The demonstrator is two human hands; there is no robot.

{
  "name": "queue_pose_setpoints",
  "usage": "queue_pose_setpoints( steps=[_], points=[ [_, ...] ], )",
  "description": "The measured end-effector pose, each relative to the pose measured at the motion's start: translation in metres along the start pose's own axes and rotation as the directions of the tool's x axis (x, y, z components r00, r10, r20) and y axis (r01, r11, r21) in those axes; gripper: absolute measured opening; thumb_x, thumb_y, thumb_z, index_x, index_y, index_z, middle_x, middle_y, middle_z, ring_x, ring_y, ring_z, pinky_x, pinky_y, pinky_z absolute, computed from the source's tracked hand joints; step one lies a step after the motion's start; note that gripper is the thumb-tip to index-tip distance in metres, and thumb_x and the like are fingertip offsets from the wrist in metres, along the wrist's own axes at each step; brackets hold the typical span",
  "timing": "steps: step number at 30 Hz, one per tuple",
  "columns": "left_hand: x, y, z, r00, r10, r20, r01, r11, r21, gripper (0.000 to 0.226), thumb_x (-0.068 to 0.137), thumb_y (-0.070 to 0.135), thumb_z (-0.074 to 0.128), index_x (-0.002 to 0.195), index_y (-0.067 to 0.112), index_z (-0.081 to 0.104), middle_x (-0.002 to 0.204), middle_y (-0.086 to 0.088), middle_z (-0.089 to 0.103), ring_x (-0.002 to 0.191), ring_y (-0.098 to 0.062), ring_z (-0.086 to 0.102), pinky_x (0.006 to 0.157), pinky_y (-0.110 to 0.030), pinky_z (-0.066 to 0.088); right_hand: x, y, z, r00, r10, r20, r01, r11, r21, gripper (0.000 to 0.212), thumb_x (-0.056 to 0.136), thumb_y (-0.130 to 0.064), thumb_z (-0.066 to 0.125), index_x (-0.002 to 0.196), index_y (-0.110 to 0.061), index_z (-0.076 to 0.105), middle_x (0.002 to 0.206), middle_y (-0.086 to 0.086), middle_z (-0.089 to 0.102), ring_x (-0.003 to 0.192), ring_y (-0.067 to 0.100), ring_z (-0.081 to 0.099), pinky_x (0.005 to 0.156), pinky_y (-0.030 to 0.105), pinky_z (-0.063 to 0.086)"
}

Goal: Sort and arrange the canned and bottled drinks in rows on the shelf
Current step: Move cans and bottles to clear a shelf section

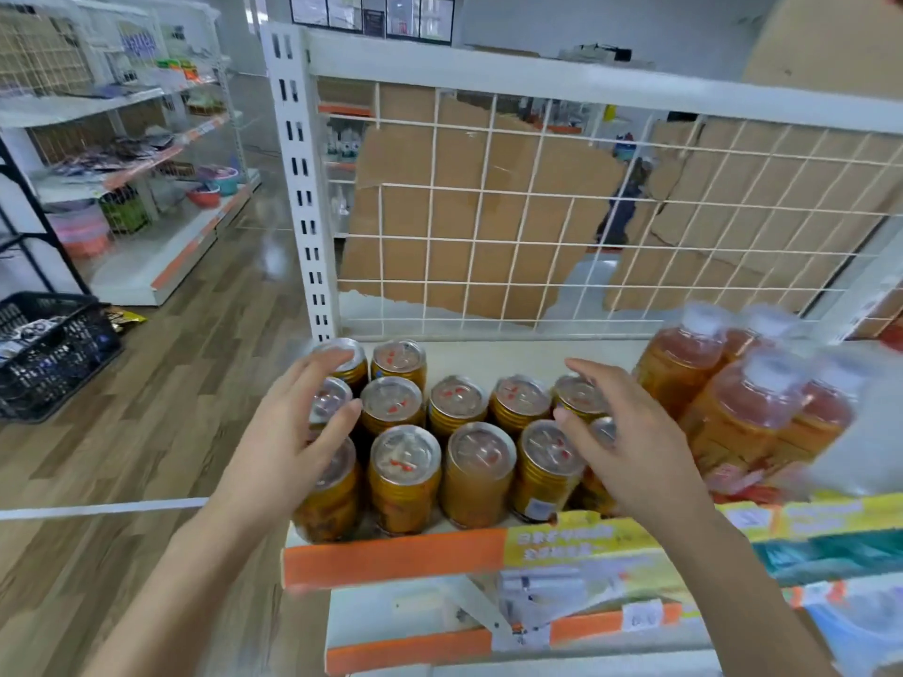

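Your left hand (298,432): fingers spread and nearly straight, laid over the tops of the leftmost cans, gripping nothing; whether the fingertips touch the lids cannot be told
Your right hand (620,442): fingers loosely bent and apart, over the cans at the right end of the group, closed round none of them
Cans (481,456): gold, silver-lidded and upright on the shelf, in three rows; you have five in front, five behind them, and two more at the back left corner
Where they sit: at the left end of the shelf (513,356), close together, the front row just behind the orange edge strip (391,559)
Bottles (733,408): orange drink with pale caps, clustered just to the right of the cans; blurred, so their count is unclear
Between your hands: the middle cans stand uncovered, lids up
Behind the shelf: a white wire grid (488,212) with cardboard (440,153) beyond it
On the floor to your left: a black crate (49,354) beside other shelving
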State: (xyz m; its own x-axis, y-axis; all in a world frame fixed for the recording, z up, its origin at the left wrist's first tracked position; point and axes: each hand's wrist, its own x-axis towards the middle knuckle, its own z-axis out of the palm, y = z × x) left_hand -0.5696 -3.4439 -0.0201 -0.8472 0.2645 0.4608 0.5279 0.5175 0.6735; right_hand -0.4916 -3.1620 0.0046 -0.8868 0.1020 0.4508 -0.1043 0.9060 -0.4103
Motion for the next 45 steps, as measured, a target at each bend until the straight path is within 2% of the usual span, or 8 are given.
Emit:
queue_pose_setpoints(
  steps=[3,8,13,18,26,32,36,45],
  points=[
    [-0.019,0.034,0.016,0.994,0.101,0.047,-0.106,0.988,0.111,0.046,0.091,0.045,0.045,0.129,0.019,0.05,0.132,0.008,0.048,0.122,-0.008,0.042,0.093,-0.006,0.031,-0.043,0.024,-0.033,0.999,-0.014,-0.036,0.013,1.0,-0.027,0.04,0.088,-0.042,0.049,0.125,-0.027,0.051,0.119,-0.013,0.054,0.104,0.008,0.051,0.078,0.029,0.044],
    [-0.054,0.088,0.059,0.97,0.193,0.145,-0.217,0.961,0.17,0.051,0.087,0.043,0.041,0.126,0.013,0.053,0.133,-0.005,0.05,0.122,-0.024,0.047,0.1,-0.043,0.039,-0.123,0.071,-0.09,0.992,0.059,-0.113,-0.07,0.993,-0.097,0.044,0.086,-0.044,0.047,0.123,-0.022,0.054,0.119,-0.001,0.06,0.106,0.013,0.049,0.081,0.032,0.044],
    [-0.083,0.126,0.112,0.952,0.21,0.221,-0.251,0.952,0.176,0.054,0.086,0.045,0.039,0.126,0.012,0.054,0.131,-0.006,0.052,0.116,-0.028,0.05,0.093,-0.041,0.042,-0.203,0.111,-0.139,0.969,0.189,-0.157,-0.211,0.968,-0.135,0.046,0.083,-0.047,0.043,0.12,-0.023,0.055,0.109,-0.002,0.061,0.087,0.023,0.063,0.067,0.03,0.046],
    [-0.097,0.17,0.172,0.901,0.316,0.299,-0.366,0.921,0.131,0.049,0.085,0.039,0.04,0.121,0.011,0.058,0.125,-0.01,0.056,0.112,-0.028,0.053,0.086,-0.041,0.044,-0.273,0.147,-0.188,0.925,0.305,-0.228,-0.343,0.927,-0.152,0.041,0.083,-0.047,0.044,0.117,-0.027,0.054,0.103,-0.011,0.057,0.091,0.023,0.061,0.069,0.029,0.045],
    [-0.086,0.253,0.282,0.771,0.486,0.412,-0.525,0.851,-0.02,0.046,0.083,0.041,0.04,0.121,0.018,0.055,0.126,-0.001,0.054,0.11,-0.017,0.047,0.089,-0.034,0.038,-0.346,0.199,-0.244,0.777,0.503,-0.379,-0.603,0.768,-0.218,0.04,0.079,-0.048,0.045,0.115,-0.032,0.052,0.113,-0.009,0.06,0.086,0.024,0.062,0.068,0.029,0.038],
    [-0.058,0.309,0.375,0.695,0.558,0.453,-0.566,0.813,-0.133,0.05,0.083,0.042,0.039,0.121,0.017,0.057,0.126,0.0,0.054,0.113,-0.021,0.05,0.094,-0.034,0.038,-0.368,0.255,-0.281,0.67,0.566,-0.481,-0.716,0.664,-0.215,0.039,0.079,-0.047,0.047,0.115,-0.03,0.053,0.111,-0.012,0.058,0.093,0.023,0.061,0.07,0.031,0.043],
    [-0.028,0.344,0.428,0.669,0.587,0.456,-0.588,0.793,-0.158,0.051,0.084,0.043,0.037,0.122,0.015,0.057,0.126,-0.003,0.055,0.114,-0.027,0.053,0.094,-0.044,0.044,-0.358,0.297,-0.31,0.614,0.577,-0.539,-0.759,0.619,-0.203,0.035,0.079,-0.049,0.047,0.113,-0.038,0.049,0.107,-0.019,0.054,0.064,0.016,0.049,0.063,0.028,0.037],
    [0.029,0.405,0.525,0.635,0.6,0.486,-0.576,0.787,-0.219,0.054,0.083,0.046,0.035,0.123,0.017,0.057,0.129,-0.001,0.054,0.117,-0.018,0.046,0.097,-0.043,0.04,-0.338,0.392,-0.354,0.538,0.609,-0.583,-0.813,0.559,-0.166,0.035,0.081,-0.021,0.07,0.114,-0.022,0.058,0.109,-0.006,0.061,0.063,0.012,0.042,0.063,0.03,0.039]
  ],
)
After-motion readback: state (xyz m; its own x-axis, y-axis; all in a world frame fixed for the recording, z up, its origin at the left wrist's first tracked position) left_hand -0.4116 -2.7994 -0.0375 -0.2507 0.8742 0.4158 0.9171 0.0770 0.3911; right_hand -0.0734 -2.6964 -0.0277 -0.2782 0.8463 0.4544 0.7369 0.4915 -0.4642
